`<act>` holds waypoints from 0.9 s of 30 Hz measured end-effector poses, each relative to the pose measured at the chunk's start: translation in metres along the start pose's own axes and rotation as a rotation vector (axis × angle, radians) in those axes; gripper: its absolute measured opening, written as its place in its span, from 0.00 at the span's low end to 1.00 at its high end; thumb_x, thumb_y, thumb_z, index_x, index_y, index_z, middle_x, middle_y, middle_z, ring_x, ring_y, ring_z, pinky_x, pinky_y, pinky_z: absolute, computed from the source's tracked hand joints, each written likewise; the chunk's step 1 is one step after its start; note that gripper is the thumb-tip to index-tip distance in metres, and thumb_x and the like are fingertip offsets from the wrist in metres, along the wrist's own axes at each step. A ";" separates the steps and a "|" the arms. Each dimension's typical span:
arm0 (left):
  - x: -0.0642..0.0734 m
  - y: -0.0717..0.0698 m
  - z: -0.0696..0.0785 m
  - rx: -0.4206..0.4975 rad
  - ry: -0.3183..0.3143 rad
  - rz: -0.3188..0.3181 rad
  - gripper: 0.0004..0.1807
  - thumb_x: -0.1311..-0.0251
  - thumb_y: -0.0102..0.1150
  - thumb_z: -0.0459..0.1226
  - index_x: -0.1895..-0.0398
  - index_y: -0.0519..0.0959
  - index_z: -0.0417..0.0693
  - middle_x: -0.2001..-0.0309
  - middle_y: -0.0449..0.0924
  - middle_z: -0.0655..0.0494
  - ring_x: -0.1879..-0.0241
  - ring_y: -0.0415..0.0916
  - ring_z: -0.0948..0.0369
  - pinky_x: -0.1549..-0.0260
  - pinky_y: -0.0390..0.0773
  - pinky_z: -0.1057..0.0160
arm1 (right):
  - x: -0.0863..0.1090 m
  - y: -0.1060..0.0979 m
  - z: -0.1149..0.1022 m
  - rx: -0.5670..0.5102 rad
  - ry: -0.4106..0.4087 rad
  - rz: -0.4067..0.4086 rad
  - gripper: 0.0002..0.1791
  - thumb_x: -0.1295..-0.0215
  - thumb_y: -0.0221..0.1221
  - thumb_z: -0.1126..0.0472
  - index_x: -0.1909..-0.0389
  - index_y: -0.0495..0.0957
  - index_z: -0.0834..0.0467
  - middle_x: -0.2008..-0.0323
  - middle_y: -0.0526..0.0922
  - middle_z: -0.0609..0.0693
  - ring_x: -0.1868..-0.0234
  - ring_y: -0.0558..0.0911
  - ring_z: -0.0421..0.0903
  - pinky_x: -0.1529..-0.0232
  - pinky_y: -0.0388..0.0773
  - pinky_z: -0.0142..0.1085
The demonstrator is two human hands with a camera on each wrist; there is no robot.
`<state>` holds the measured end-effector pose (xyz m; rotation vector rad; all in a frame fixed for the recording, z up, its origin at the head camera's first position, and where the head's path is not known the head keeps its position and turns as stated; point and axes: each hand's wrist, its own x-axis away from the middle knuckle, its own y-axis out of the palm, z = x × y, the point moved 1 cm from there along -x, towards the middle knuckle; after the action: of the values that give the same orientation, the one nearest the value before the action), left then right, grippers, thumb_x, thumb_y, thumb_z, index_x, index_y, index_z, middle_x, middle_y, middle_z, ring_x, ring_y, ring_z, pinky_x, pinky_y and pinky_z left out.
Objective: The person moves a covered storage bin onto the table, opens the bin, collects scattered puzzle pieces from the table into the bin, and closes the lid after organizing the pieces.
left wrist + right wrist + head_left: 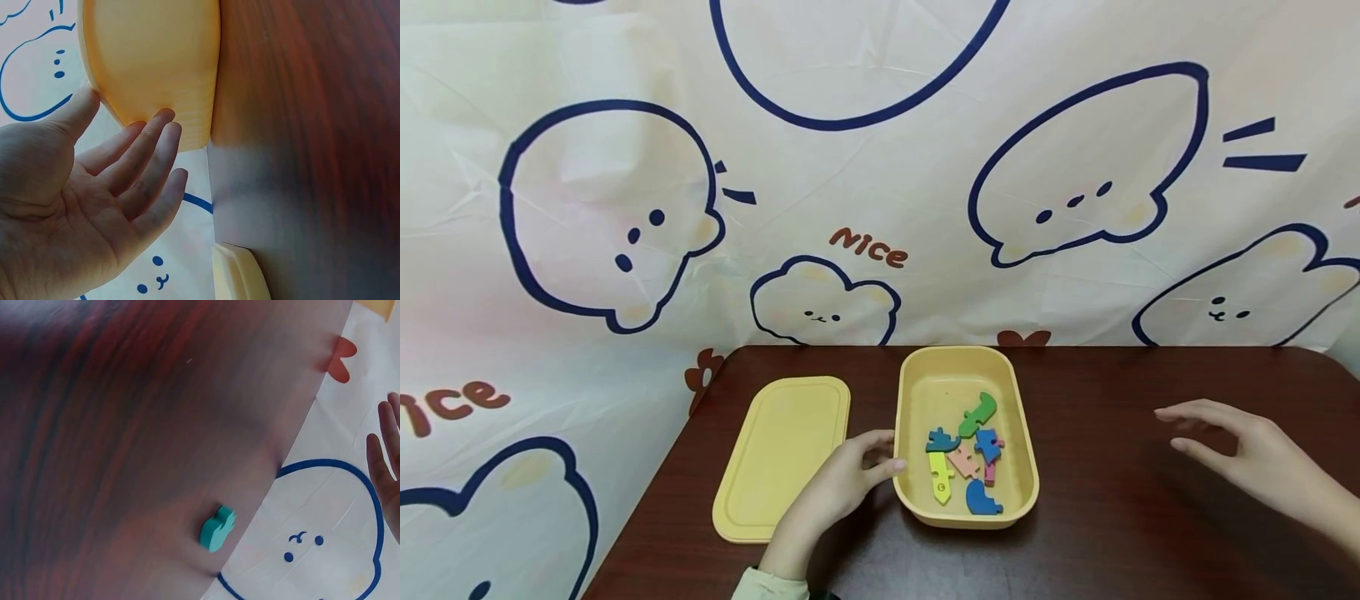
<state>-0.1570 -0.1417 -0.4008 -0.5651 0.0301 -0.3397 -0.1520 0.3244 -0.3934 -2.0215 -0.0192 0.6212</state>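
Observation:
A yellow plastic box (pixel 1028 450) stands on the table, with several coloured jigsaw-like puzzle pieces inside. Among them are a green piece (pixel 977 414), a yellow piece (pixel 939 477) and a blue piece (pixel 982 498). At the box's left side, my left hand (pixel 853 477) holds the wall, thumb at the rim and fingers against the outside. The left wrist view shows these fingertips (pixel 165 115) on the box wall (pixel 153 56). My right hand (pixel 1247 446) is raised over the table's right part, fingers loosely bent, holding nothing. A teal piece (pixel 217 529) lies on the table in the right wrist view.
A yellow lid (pixel 790 450) lies flat left of the box, partly behind my left hand. The dark brown table (pixel 1097 517) meets a cartoon-printed cloth (pixel 925 183) along its back and left edges.

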 end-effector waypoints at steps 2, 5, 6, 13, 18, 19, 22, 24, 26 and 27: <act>0.000 0.000 0.000 0.000 0.001 0.000 0.24 0.34 0.63 0.39 0.38 0.74 0.36 0.50 0.81 0.46 0.53 0.80 0.52 0.54 0.79 0.53 | 0.003 -0.002 0.004 0.014 0.007 -0.001 0.27 0.49 0.74 0.67 0.48 0.82 0.44 0.54 0.78 0.31 0.61 0.77 0.29 0.60 0.64 0.14; 0.000 0.000 0.000 0.002 0.003 0.001 0.24 0.34 0.62 0.39 0.38 0.74 0.35 0.50 0.81 0.46 0.52 0.80 0.52 0.54 0.79 0.53 | 0.007 -0.004 0.011 0.035 0.016 0.003 0.27 0.50 0.74 0.67 0.49 0.82 0.46 0.55 0.77 0.29 0.62 0.77 0.28 0.62 0.65 0.15; 0.000 0.000 0.000 0.003 0.003 0.001 0.25 0.34 0.63 0.39 0.38 0.74 0.35 0.50 0.81 0.46 0.52 0.80 0.52 0.54 0.79 0.53 | 0.008 -0.004 0.014 0.043 0.020 0.006 0.27 0.51 0.74 0.68 0.49 0.82 0.47 0.56 0.78 0.29 0.62 0.77 0.28 0.64 0.66 0.16; 0.000 0.001 -0.001 -0.005 0.004 0.004 0.24 0.34 0.63 0.39 0.38 0.74 0.36 0.50 0.81 0.46 0.53 0.80 0.52 0.54 0.79 0.53 | 0.017 -0.006 0.027 0.092 0.067 0.020 0.25 0.53 0.75 0.67 0.51 0.82 0.54 0.55 0.83 0.53 0.59 0.67 0.15 0.67 0.66 0.16; 0.000 0.001 0.000 0.000 0.007 0.007 0.24 0.34 0.63 0.39 0.38 0.74 0.36 0.50 0.81 0.46 0.53 0.80 0.52 0.54 0.79 0.53 | 0.023 -0.008 0.038 0.139 0.066 0.060 0.25 0.56 0.76 0.67 0.53 0.83 0.54 0.55 0.81 0.47 0.58 0.62 0.12 0.66 0.64 0.15; 0.000 0.001 0.000 0.001 0.008 0.008 0.24 0.34 0.63 0.39 0.38 0.74 0.36 0.50 0.81 0.46 0.53 0.80 0.52 0.54 0.79 0.53 | 0.025 -0.008 0.040 0.143 0.067 0.063 0.26 0.57 0.76 0.67 0.53 0.83 0.54 0.56 0.80 0.44 0.60 0.63 0.14 0.67 0.65 0.16; 0.001 0.000 0.000 0.001 0.009 0.008 0.24 0.34 0.63 0.38 0.38 0.74 0.36 0.50 0.81 0.45 0.52 0.80 0.51 0.53 0.79 0.53 | 0.028 -0.009 0.047 0.113 0.086 0.065 0.26 0.58 0.76 0.69 0.54 0.82 0.56 0.57 0.75 0.29 0.62 0.66 0.15 0.68 0.67 0.18; 0.001 0.000 0.001 0.002 0.007 0.007 0.24 0.34 0.63 0.38 0.38 0.74 0.36 0.50 0.81 0.45 0.52 0.80 0.51 0.53 0.79 0.53 | 0.031 -0.010 0.052 0.081 0.091 0.077 0.26 0.58 0.75 0.71 0.54 0.82 0.58 0.56 0.69 0.18 0.63 0.67 0.15 0.70 0.67 0.20; 0.001 0.000 0.001 0.002 0.005 0.006 0.24 0.34 0.62 0.38 0.38 0.74 0.36 0.50 0.81 0.45 0.52 0.80 0.51 0.53 0.79 0.53 | 0.033 -0.010 0.056 0.036 0.081 0.094 0.27 0.57 0.74 0.73 0.53 0.82 0.55 0.54 0.64 0.13 0.62 0.66 0.14 0.72 0.67 0.19; 0.001 0.000 0.001 0.001 0.004 0.005 0.24 0.34 0.62 0.38 0.38 0.74 0.36 0.50 0.81 0.45 0.52 0.80 0.51 0.53 0.79 0.53 | 0.034 -0.010 0.058 0.011 0.069 0.110 0.28 0.57 0.74 0.74 0.53 0.82 0.53 0.53 0.64 0.12 0.61 0.67 0.13 0.73 0.67 0.20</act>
<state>-0.1560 -0.1412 -0.4003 -0.5630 0.0354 -0.3363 -0.1454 0.3859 -0.4218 -2.0423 0.1366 0.6183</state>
